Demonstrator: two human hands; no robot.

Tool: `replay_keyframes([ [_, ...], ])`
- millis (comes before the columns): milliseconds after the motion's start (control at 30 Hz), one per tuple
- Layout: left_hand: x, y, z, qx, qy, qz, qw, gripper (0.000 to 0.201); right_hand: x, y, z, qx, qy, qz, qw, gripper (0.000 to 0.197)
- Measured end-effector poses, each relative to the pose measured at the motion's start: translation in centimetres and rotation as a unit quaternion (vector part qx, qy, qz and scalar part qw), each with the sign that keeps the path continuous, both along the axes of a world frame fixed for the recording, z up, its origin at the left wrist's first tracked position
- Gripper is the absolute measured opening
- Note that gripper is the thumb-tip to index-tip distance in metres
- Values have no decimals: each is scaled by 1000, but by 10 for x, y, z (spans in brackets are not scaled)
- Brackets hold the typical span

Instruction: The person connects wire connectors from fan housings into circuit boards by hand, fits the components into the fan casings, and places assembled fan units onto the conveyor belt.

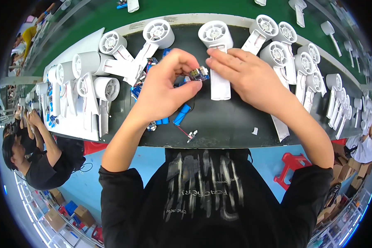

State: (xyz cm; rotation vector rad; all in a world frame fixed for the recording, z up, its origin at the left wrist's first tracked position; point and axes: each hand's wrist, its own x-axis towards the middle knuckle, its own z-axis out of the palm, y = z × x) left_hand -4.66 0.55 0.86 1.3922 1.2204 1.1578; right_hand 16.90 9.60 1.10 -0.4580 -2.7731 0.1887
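Note:
Between the thumb and fingers of my left hand (163,89) is a small circuit board (199,74) with a tiny digit display. Beside it, my right hand (250,76) lies with fingers stretched over the handle (220,90) of a white handheld fan, touching it. That fan's round head (215,34) points away from me, and the handle reaches toward me. Under and next to my left hand are blue battery cells (181,114) with wires. A small board (191,136) on a red wire lies near the table's front edge.
White fan housings (276,54) crowd the right side; more (87,64) stand on a white foam sheet (72,126) at left. A paper scrap (254,131) lies on the dark table (235,134). Beyond runs a green surface (235,9). A red stool (291,167) stands below; another person (41,159) sits left.

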Motion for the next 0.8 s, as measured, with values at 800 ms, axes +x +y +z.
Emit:
replay_keyframes([
  [800, -11, -4, -3, -82, -230, 76, 967, 23, -39, -6, 14, -82, -69, -37, 994, 19],
])
